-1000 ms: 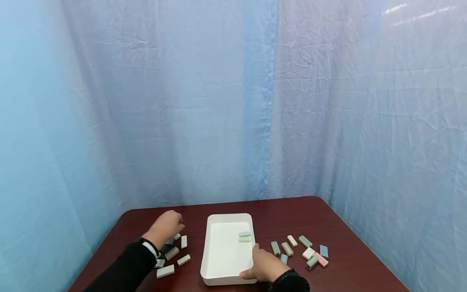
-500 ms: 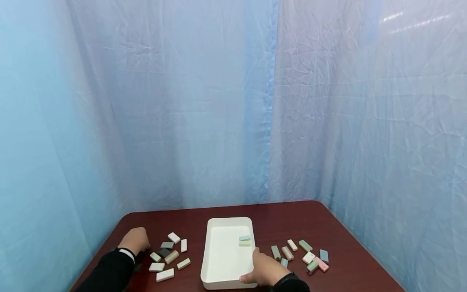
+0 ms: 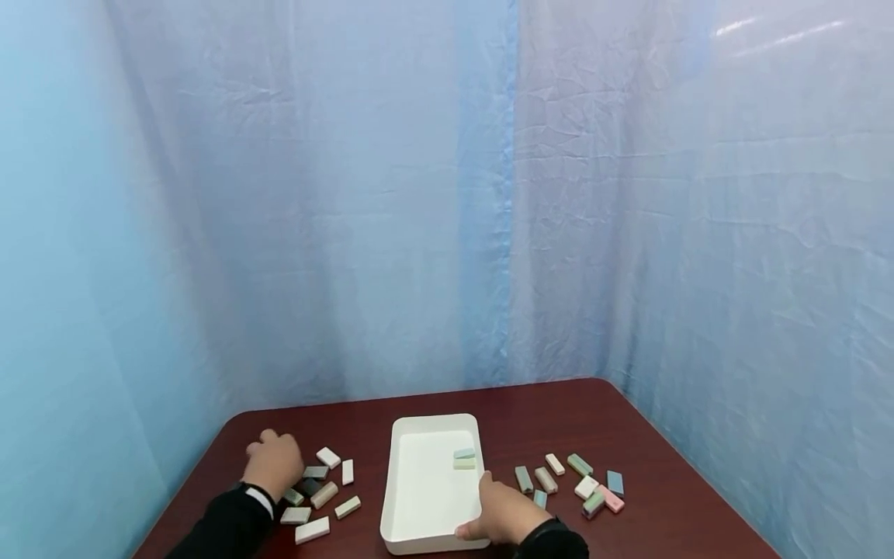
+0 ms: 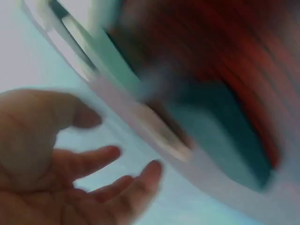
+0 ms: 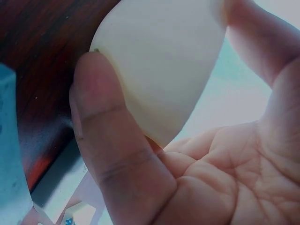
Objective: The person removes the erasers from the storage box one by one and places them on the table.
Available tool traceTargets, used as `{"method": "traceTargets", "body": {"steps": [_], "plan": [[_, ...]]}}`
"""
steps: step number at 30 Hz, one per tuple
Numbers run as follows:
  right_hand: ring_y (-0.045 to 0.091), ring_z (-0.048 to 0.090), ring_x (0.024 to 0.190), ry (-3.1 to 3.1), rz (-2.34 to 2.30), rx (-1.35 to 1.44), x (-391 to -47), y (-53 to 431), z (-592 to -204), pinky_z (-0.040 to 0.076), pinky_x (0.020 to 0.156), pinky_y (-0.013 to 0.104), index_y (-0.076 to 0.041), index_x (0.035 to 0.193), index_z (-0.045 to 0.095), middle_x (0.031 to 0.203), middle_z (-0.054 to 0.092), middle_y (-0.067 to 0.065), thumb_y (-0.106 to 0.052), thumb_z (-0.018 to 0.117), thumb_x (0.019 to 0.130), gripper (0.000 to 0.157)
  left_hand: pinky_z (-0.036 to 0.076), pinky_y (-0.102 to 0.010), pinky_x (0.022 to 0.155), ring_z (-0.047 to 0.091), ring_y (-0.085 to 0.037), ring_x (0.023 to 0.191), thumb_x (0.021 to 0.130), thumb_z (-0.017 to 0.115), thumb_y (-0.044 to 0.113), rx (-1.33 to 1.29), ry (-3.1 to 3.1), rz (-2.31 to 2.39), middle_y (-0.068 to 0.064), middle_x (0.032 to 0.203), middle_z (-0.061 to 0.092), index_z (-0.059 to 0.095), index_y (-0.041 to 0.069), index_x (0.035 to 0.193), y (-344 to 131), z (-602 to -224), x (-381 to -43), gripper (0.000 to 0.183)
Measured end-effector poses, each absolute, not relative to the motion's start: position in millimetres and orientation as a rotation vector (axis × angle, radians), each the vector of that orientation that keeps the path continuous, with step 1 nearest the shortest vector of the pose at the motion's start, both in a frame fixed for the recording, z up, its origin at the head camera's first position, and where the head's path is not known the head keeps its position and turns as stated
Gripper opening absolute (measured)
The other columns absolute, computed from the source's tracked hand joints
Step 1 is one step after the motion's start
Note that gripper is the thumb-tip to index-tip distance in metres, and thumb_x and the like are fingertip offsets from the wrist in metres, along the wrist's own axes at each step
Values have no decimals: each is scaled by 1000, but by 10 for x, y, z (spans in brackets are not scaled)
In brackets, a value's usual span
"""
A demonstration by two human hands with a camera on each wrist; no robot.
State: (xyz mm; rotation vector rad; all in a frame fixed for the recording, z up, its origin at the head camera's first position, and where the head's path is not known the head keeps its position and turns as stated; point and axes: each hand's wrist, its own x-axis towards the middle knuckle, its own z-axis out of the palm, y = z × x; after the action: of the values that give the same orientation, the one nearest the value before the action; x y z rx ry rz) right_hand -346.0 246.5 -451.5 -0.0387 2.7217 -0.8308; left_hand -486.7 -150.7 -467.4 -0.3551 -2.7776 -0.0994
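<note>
My left hand [image 3: 275,464] is over the left group of small rectangular tiles, at its far left side. In the left wrist view its fingers [image 4: 110,153] are loosely spread with nothing between them, and the blurred tiles lie beyond the fingertips. My right hand [image 3: 508,510] grips the near right corner of a shallow white tray [image 3: 427,421]. The right wrist view shows the thumb and fingers on either side of the tray's wall [image 5: 164,61]. Inside the tray, by its right wall, a pale blue tile [image 3: 464,453] and a pale green tile [image 3: 464,464] lie together.
Left of the tray are several loose tiles, among them a white one [image 3: 312,530] and a grey one [image 3: 316,472]. Several more, including a pink tile [image 3: 611,499] and a blue tile [image 3: 615,483], lie to the right. Blue curtains [image 3: 419,194] hang behind the dark red table [image 3: 531,404].
From above the left tiles, my left hand has moved left and nearer to me, then slightly back right, with its fingers spreading. My right hand stays on the tray corner.
</note>
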Motion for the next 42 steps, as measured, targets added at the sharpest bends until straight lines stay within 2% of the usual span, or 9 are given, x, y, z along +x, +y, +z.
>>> {"method": "traceTargets", "body": {"steps": [4,12,16,22,27,33,37,39,42], "plan": [[47,65,126,2716,-850,-47,-3462,2487,-4489,52,101,65,13,160,31,150,55,34,-38,84,93,100,54,-54,81,60,-39,96,95,68,4,-548,-2634,-210,-21,101,62,69,-3,106,-993,-4589,-4842,13],[49,62,130,2724,-858,-19,-3454,2425,-4496,50,105,65,15,158,34,150,55,35,-38,85,92,98,57,-41,97,68,-19,113,97,74,20,-1239,-2778,-454,-2,122,72,76,13,122,91,-4482,-4689,26],[50,61,132,2712,-887,-31,-3430,2406,-4544,50,105,65,15,157,35,151,54,34,-38,86,91,98,55,-39,106,62,-17,130,95,76,30,-1294,-2944,-308,1,140,65,69,23,139,369,-4563,-4650,45],[50,60,134,2742,-856,-47,-3460,2424,-4548,49,107,66,13,157,37,152,54,34,-41,86,91,98,47,-52,115,46,-29,154,94,77,39,-1192,-3111,-134,4,171,38,41,40,163,615,-4564,-4628,78],[49,60,135,2753,-807,-28,-3486,2440,-4530,48,108,65,12,157,39,153,54,33,-43,85,91,98,48,-54,111,45,-27,154,95,75,40,-1222,-3109,-35,12,170,40,43,48,160,712,-4522,-4599,73],[47,63,131,2770,-799,-29,-3453,2425,-4512,51,105,64,13,157,38,149,56,33,-42,86,90,99,53,-38,99,58,-15,128,95,79,32,-1319,-2958,-17,7,146,58,63,41,142,700,-4570,-4584,51],[48,63,131,2773,-785,-32,-3447,2427,-4520,51,106,64,13,156,38,150,56,34,-43,86,90,99,54,-36,102,58,-20,137,94,77,29,-1420,-2861,-40,1,158,52,68,36,128,691,-4641,-4553,36],[47,63,130,2773,-785,-36,-3448,2433,-4527,51,105,64,13,157,37,149,56,34,-43,86,90,100,53,-37,109,53,-24,147,94,75,25,-1480,-2821,-45,0,165,47,67,35,130,689,-4667,-4546,38],[47,63,130,2773,-800,-47,-3447,2444,-4534,51,104,64,13,158,35,149,57,33,-42,86,90,101,50,-37,114,54,-21,146,95,72,16,-1598,-2750,-69,4,160,53,62,33,141,689,-4680,-4542,50]]}}
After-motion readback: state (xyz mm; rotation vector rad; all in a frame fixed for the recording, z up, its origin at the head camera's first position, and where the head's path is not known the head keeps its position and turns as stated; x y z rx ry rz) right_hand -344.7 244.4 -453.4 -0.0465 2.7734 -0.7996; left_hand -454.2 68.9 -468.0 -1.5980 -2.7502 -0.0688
